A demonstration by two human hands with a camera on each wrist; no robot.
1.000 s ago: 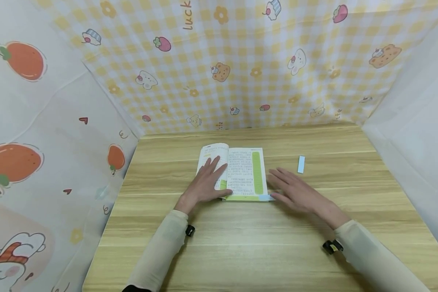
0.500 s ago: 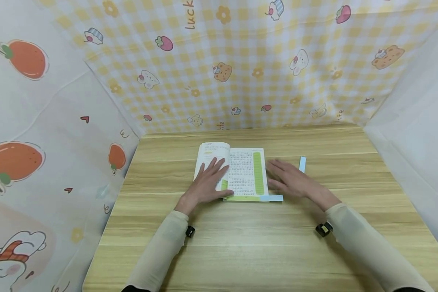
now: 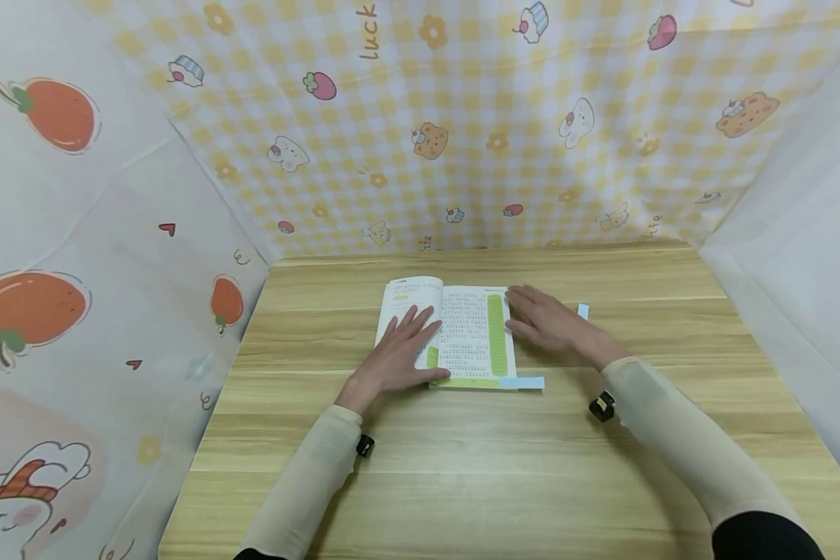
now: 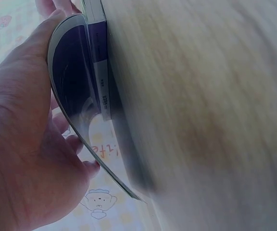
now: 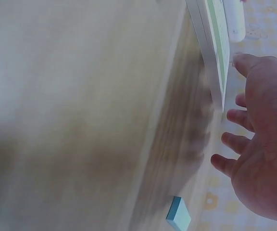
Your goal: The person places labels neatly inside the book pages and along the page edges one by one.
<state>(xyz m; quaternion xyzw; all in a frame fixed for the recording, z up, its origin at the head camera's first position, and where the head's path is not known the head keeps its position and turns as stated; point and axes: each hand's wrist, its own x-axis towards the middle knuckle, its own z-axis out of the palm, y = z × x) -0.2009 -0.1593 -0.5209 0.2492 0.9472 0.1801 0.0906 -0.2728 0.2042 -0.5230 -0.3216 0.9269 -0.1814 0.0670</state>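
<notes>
An open book (image 3: 464,334) lies on the table, printed pages up, with a green band down its right page. My left hand (image 3: 395,358) rests with spread fingers across the left page, its thumb near the bottom of the fold. In the left wrist view the book's dark cover (image 4: 71,72) bows up beside the left hand (image 4: 32,134). At the right page's outer edge is my right hand (image 3: 553,323), fingers extended, holding nothing. A light blue strip (image 3: 530,383) sticks out from the book's lower right corner. The right wrist view shows the right hand (image 5: 268,134) beside the book (image 5: 215,53).
A second light blue piece (image 3: 583,311) lies on the wooden table (image 3: 476,474) behind my right wrist; the right wrist view shows it as a small block (image 5: 179,214). Behind the table hangs a yellow checked cloth (image 3: 490,101), and a patterned white sheet (image 3: 133,295) hangs at the left.
My right hand has moved up and leftward from the book's lower right corner to the upper part of its right edge, uncovering the strip there. The left hand stays on the page.
</notes>
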